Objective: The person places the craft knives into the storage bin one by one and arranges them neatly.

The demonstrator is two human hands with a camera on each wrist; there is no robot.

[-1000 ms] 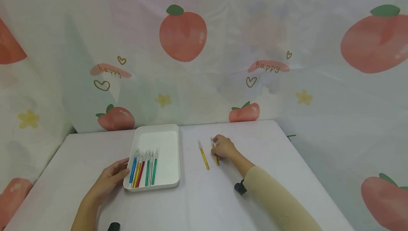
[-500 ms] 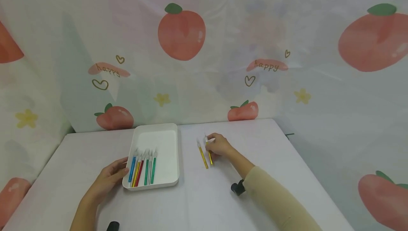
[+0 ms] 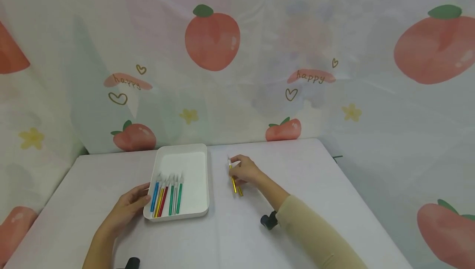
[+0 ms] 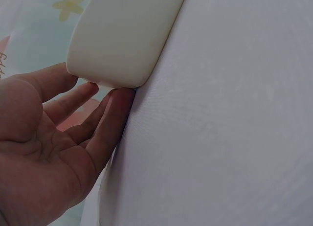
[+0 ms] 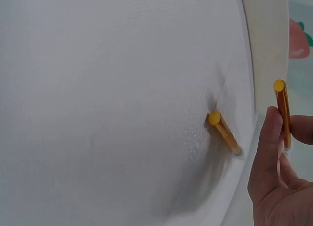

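Note:
My right hand point(image 3: 245, 171) pinches a slim craft knife point(image 3: 234, 184) with a shiny yellow handle and a clear-capped tip pointing away. In the right wrist view the held knife point(image 5: 283, 111) is between thumb and fingers, raised over the table. A second yellow craft knife point(image 5: 225, 134) lies below it on the cloth, partly hidden by my hand in the head view. My left hand point(image 3: 128, 207) holds the near left side of a white tray point(image 3: 196, 163), thumb at the rim. In the left wrist view its fingertips touch the tray's outer wall point(image 4: 117, 50).
Several capped craft knives, blue, yellow, red, silver and green point(image 3: 179, 199), lie side by side in the tray's left part. White cloth point(image 3: 241, 236) covers the table. A fruit-patterned curtain point(image 3: 237, 108) stands behind. Black wrist camera parts point(image 3: 269, 220) stick out under the right sleeve.
My right hand has carried the held yellow craft knife leftward, from right of the other yellow one to overlapping it in the head view. My left hand and the tray stay put.

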